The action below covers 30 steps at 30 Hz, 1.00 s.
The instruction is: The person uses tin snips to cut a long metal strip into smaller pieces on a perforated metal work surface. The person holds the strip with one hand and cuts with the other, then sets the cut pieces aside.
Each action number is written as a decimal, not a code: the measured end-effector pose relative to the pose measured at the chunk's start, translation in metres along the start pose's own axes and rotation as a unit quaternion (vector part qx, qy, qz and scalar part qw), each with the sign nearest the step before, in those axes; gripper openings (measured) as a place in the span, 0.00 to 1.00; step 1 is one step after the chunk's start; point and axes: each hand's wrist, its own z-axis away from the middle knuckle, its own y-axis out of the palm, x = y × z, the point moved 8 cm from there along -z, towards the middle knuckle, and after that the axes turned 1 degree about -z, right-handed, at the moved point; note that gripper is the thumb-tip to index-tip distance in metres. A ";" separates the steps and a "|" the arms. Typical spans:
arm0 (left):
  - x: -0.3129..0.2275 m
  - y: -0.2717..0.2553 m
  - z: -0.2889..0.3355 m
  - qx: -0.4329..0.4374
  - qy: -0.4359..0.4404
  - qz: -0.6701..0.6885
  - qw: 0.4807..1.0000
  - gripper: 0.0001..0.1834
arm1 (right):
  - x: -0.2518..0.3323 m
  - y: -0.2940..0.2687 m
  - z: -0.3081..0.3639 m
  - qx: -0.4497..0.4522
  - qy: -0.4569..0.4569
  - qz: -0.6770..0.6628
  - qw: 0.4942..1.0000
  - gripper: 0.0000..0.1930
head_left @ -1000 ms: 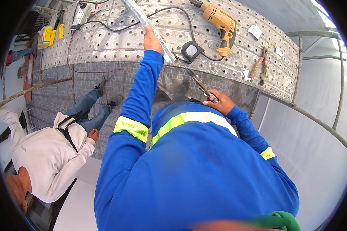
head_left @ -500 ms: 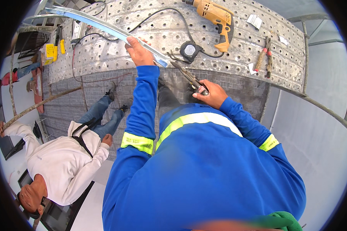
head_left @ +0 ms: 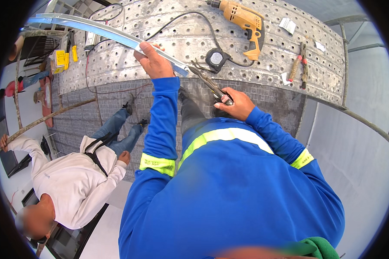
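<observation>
Where the blue sleeves with yellow reflective bands rise from the lower edge, the right hand (head_left: 237, 103) is closed around the handles of a pair of snips (head_left: 212, 85), whose blades point up and left toward the near end of a metal channel (head_left: 103, 30). The left hand (head_left: 153, 62) grips that channel from above, fingers wrapped over its far edge, close to the end that meets the snips. The channel is a long, pale, folded strip; it runs from the left hand up and to the left across a perforated platform (head_left: 181, 41) and ends near the upper left rim of the view. Whether the snips' blades touch the channel cannot be told. Just beyond the snips, a round black tape measure (head_left: 216, 57) lies on the platform, with a black cable curving past it. Farther back, an orange drill (head_left: 246, 21) lies on its side, handle toward the viewer. To the right of the drill, red-handled pliers (head_left: 299, 64) rest on the platform, with small white scraps near them. On the platform's left part lie a small yellow box (head_left: 59, 58) and a yellow tool beside it. Below the platform's near edge, to the left, another person (head_left: 73, 181) in a white shirt and jeans stands on a lower level, one arm raised to a thin bar (head_left: 43, 121).
</observation>
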 end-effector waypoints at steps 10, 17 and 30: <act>-0.019 0.003 0.002 0.007 0.033 0.014 0.999 0.31 | 0.020 0.000 -0.004 -0.013 -0.074 0.043 0.996 0.28; -0.024 0.005 0.003 0.001 0.035 0.019 0.999 0.29 | 0.022 -0.001 -0.007 -0.026 -0.077 0.041 0.996 0.28; -0.030 0.007 -0.001 0.029 0.061 0.021 0.998 0.39 | 0.015 -0.005 -0.007 -0.048 0.002 0.023 0.999 0.30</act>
